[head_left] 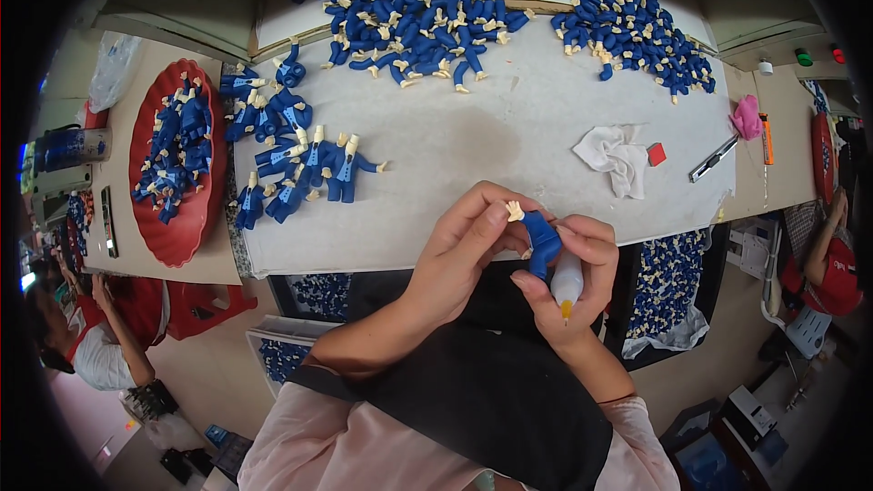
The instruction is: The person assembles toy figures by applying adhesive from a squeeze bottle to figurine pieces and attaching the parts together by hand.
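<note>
Close to my body, over the front edge of the table, both my hands hold a small blue figure part point(543, 241) with a cream-coloured hand at its upper end. My left hand point(459, 259) pinches it from the left, thumb near the cream hand. Closed around its right side are the fingers of my right hand point(589, 286). A white squeeze bottle point(567, 280) with a yellow, needle-like tip also rests in my right hand, its tip toward me. Part of the figure piece is hidden behind my fingers.
Headless blue-suited figures point(314, 164) lie at the table's left, beside a red scalloped tray point(186, 250) of more. Blue arm pieces point(418, 23) are heaped at the back. A white cloth point(614, 159), red block point(657, 155) and cutter knife point(714, 159) lie right. Other people sit both sides.
</note>
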Demonstrator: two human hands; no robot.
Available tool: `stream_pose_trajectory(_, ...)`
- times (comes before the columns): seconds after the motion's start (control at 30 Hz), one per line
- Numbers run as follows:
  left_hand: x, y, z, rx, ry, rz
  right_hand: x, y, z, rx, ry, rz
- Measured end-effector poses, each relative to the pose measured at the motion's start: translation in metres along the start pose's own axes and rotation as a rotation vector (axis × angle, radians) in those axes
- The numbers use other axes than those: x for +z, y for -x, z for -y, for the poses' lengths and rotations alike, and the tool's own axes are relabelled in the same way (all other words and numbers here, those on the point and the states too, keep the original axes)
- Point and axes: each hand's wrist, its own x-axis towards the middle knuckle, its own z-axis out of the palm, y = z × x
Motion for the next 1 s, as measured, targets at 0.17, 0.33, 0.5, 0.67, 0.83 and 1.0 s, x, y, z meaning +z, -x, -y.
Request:
stream_pose_trajectory(0.17,0.001,-0.001,0.001,0.015,-0.092,-0.032,0.000,0.000,-0.002,0.040,-0.058,-0.010)
stream_pose_trajectory(0.33,0.001,0.000,0.000,0.009,-0.100,-0.018,0.002,-0.002,-0.003,0.012,-0.179,-0.070)
stream_pose_trajectory(0.5,-0.001,-0.003,-0.007,-0.161,0.098,-0.051,-0.003,-0.006,0.011,-0.033,0.038,-0.015)
stream_pose_trajectory(0.67,-0.011,-0.006,-0.011,-0.360,0.369,0.198,-0.008,-0.020,0.016,-0.206,0.248,0.064)
stream_pose_trajectory(0.83,-0.011,-0.007,-0.009,-0.408,0.444,0.194,-0.016,-0.026,0.022,-0.149,0.228,0.126)
stream_pose_trajectory(1.0,-0.012,-0.009,-0.008,-0.443,0.423,0.220,-0.018,-0.024,0.023,-0.060,0.155,0.147)
